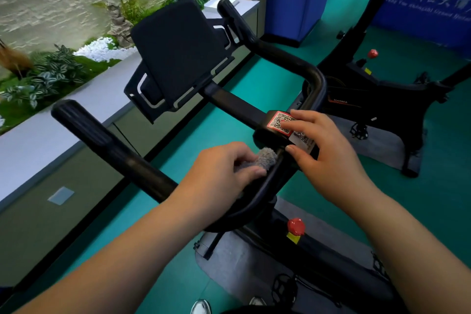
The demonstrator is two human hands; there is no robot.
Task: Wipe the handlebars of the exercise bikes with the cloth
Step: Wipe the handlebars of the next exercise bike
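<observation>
A black handlebar (114,145) of the near exercise bike runs across the middle of the view, with a black tablet holder (175,56) above its centre. My left hand (219,181) grips a grey fluffy cloth (265,158) against the lower curved bar, near the stem. My right hand (326,150) rests on the stem block, fingers over the red QR sticker (277,120) and thumb under the block's edge.
A second black exercise bike (377,89) stands at the right on the green floor (267,79). A red knob (295,225) sits on the near bike's frame below my hands. A grey ledge (63,120) with plants runs along the left. Blue panels stand behind.
</observation>
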